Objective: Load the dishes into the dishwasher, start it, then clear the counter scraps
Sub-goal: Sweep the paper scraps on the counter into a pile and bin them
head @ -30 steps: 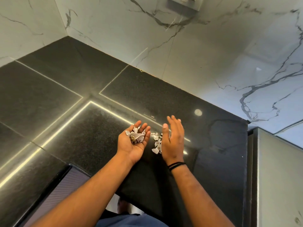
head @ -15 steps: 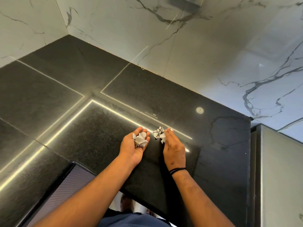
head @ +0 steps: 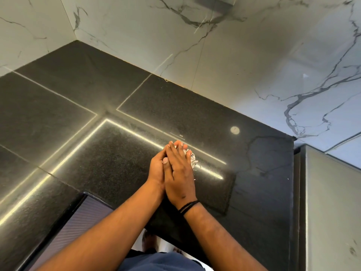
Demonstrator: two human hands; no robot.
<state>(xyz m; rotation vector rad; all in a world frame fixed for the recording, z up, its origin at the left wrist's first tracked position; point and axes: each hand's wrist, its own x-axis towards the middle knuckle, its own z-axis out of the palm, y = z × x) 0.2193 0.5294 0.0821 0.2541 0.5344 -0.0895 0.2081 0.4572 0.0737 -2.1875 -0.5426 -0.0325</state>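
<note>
Over the black stone counter (head: 121,159), my right hand (head: 180,178) lies palm-down on top of my left hand (head: 156,169), which is cupped palm-up beneath it. White crumpled scraps (head: 192,158) are pressed between the two hands. Only a small bunch of them shows, past the right edge of my right hand. A few tiny white flecks (head: 200,166) lie on the counter beside them. A black band circles my right wrist.
White marble walls (head: 214,55) rise behind the counter. A grey steel appliance side (head: 330,202) stands at the right. Below the counter's front edge at the left is a ribbed dark panel (head: 78,225). A small pale round spot (head: 234,130) sits on the counter.
My right hand swept the loose scraps off the counter leftward and came down on top of my left palm. The two hands were apart before and now are pressed together.
</note>
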